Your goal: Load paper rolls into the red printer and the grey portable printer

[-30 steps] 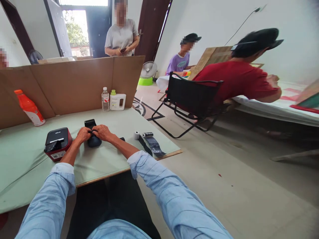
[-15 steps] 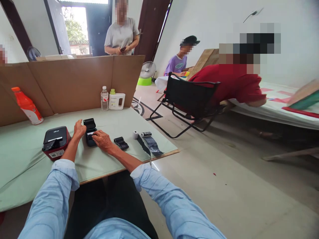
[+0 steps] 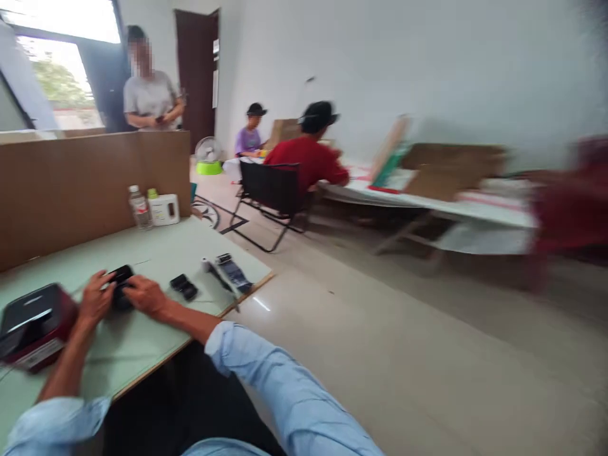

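Observation:
Both my hands rest on a small black device (image 3: 120, 277) lying on the pale green table (image 3: 156, 253). My left hand (image 3: 95, 299) grips its left side with curled fingers. My right hand (image 3: 146, 295) closes on its right side. A black and dark red label printer (image 3: 33, 322) stands just left of my left hand. A small black part (image 3: 183, 286) lies to the right of my right hand, and beyond it a white paper roll (image 3: 206, 263) and a dark strip (image 3: 232, 272) sit near the table's right edge. The picture is blurred by motion.
A cardboard screen (image 3: 85, 183) lines the table's far side, with a water bottle (image 3: 140, 208) and a white jug (image 3: 164, 208) before it. A person stands behind the screen. A person in red sits on a black folding chair (image 3: 270, 193) at a low table (image 3: 427, 202); another sits farther back.
My head has swung to the right, so the table now sits at the left. Both hands have closed back on the black device. The small black part lies uncovered beside my right hand.

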`<state>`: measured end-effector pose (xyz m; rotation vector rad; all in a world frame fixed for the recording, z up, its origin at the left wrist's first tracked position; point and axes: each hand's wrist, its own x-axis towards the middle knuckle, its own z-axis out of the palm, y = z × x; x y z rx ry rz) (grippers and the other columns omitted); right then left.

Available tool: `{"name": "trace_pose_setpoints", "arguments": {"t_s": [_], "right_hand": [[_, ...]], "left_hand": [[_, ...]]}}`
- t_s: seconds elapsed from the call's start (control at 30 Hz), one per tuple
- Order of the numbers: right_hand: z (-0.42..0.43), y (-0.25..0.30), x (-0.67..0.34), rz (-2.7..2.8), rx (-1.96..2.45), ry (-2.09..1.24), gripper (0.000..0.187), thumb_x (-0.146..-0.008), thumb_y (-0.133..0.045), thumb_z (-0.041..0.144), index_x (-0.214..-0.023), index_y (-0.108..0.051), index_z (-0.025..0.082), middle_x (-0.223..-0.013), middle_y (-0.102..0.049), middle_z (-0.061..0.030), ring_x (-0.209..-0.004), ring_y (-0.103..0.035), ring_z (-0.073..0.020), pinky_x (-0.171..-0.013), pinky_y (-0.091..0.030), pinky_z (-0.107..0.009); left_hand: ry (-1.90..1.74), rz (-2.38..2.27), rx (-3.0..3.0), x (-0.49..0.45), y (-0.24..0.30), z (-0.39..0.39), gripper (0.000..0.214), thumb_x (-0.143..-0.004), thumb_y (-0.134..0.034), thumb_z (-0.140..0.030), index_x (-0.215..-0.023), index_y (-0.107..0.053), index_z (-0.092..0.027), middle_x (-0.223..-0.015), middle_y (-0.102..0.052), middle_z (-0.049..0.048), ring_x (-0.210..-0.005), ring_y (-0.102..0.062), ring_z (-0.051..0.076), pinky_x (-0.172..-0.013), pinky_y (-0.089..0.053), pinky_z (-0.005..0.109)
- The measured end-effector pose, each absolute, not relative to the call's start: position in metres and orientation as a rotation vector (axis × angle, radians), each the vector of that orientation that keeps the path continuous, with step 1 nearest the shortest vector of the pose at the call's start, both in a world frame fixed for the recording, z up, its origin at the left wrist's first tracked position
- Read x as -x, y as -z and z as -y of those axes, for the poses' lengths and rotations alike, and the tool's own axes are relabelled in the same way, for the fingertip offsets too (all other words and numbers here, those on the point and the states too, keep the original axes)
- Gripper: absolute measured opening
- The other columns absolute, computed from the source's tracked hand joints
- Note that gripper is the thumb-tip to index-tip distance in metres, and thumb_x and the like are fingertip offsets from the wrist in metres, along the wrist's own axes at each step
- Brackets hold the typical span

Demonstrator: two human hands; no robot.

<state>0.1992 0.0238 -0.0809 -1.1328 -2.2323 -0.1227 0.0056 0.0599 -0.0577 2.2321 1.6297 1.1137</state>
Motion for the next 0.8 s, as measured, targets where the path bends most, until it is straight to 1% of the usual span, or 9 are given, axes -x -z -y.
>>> {"name": "trace_pose_setpoints", "arguments": {"t_s": [0.07,0.2,0.27,0.37,0.43,0.5,0.57,0.63,0.8], "right_hand": [[-0.017,0.084,-0.210,2.210,1.136,0.015,0.020,-0.106,-0.058,0.018,-0.108,-0.077,0.021,-0.125,-0.070,-0.0108,-0.112,-0.064,-0.0223,-0.099,-0.055,-0.033],[-0.015,0.099,-0.217,2.214,1.050,-0.147,0.027,-0.101,-0.068,0.022,-0.126,-0.074,0.019,-0.138,-0.065,-0.0164,-0.129,-0.059,-0.0291,-0.113,-0.052,-0.045],[-0.015,0.105,-0.221,2.189,1.043,-0.191,0.044,-0.098,-0.074,0.031,-0.140,-0.067,0.019,-0.150,-0.058,-0.0185,-0.138,-0.054,-0.0324,-0.119,-0.048,-0.050],[-0.021,0.110,-0.229,2.163,1.105,-0.290,0.083,-0.090,-0.083,0.044,-0.160,-0.047,0.018,-0.165,-0.043,-0.0233,-0.150,-0.045,-0.0373,-0.122,-0.045,-0.056],[-0.028,0.112,-0.233,2.182,1.108,-0.362,0.101,-0.087,-0.086,0.045,-0.168,-0.033,0.018,-0.168,-0.038,-0.0244,-0.154,-0.042,-0.0374,-0.123,-0.044,-0.056],[-0.035,0.114,-0.236,2.193,1.075,-0.417,0.110,-0.086,-0.086,0.043,-0.172,-0.021,0.021,-0.170,-0.037,-0.0231,-0.155,-0.042,-0.0356,-0.124,-0.043,-0.054],[-0.040,0.115,-0.237,2.198,1.056,-0.463,0.117,-0.085,-0.087,0.040,-0.174,-0.013,0.024,-0.169,-0.038,-0.0215,-0.155,-0.044,-0.0347,-0.124,-0.044,-0.053],[-0.043,0.115,-0.237,2.215,1.064,-0.502,0.119,-0.082,-0.088,0.038,-0.174,-0.014,0.025,-0.168,-0.040,-0.0204,-0.153,-0.046,-0.0349,-0.123,-0.044,-0.053],[-0.043,0.114,-0.237,2.239,1.097,-0.518,0.103,-0.082,-0.087,0.036,-0.168,-0.032,0.023,-0.166,-0.044,-0.0193,-0.152,-0.048,-0.0331,-0.124,-0.044,-0.051]], "left_hand": [[-1.045,-1.618,-2.175,-0.017,0.063,-0.049,0.051,-0.085,-0.057,-0.040,-0.129,-0.073,-0.020,-0.148,-0.065,0.0149,-0.141,-0.061,0.034,-0.120,-0.051,0.053],[-0.919,-1.582,-2.116,-0.006,0.079,-0.032,0.072,-0.087,-0.067,-0.039,-0.155,-0.057,-0.018,-0.169,-0.044,0.0183,-0.157,-0.043,0.035,-0.122,-0.048,0.051],[-0.874,-1.536,-2.144,0.003,0.083,-0.025,0.085,-0.082,-0.077,-0.045,-0.160,-0.050,-0.021,-0.171,-0.039,0.0184,-0.160,-0.038,0.037,-0.126,-0.042,0.054],[-0.825,-1.486,-2.215,0.007,0.086,-0.021,0.106,-0.071,-0.089,-0.052,-0.162,-0.046,-0.020,-0.171,-0.038,0.0215,-0.162,-0.033,0.042,-0.131,-0.033,0.059],[-0.807,-1.489,-2.240,0.006,0.086,-0.022,0.111,-0.068,-0.092,-0.052,-0.163,-0.045,-0.019,-0.170,-0.037,0.0227,-0.162,-0.032,0.043,-0.131,-0.032,0.059],[-0.795,-1.510,-2.252,0.005,0.086,-0.024,0.111,-0.067,-0.092,-0.050,-0.163,-0.045,-0.020,-0.170,-0.038,0.0218,-0.161,-0.034,0.042,-0.131,-0.034,0.058],[-0.792,-1.531,-2.262,0.004,0.086,-0.024,0.108,-0.068,-0.092,-0.048,-0.162,-0.046,-0.021,-0.168,-0.041,0.0205,-0.160,-0.037,0.042,-0.130,-0.036,0.057],[-0.794,-1.544,-2.269,0.004,0.086,-0.022,0.105,-0.069,-0.092,-0.048,-0.161,-0.048,-0.021,-0.165,-0.044,0.0201,-0.157,-0.041,0.042,-0.129,-0.038,0.056],[-0.778,-1.568,-2.268,0.004,0.086,-0.016,0.093,-0.073,-0.090,-0.048,-0.155,-0.056,-0.019,-0.164,-0.046,0.0215,-0.154,-0.046,0.041,-0.128,-0.039,0.055]]}}
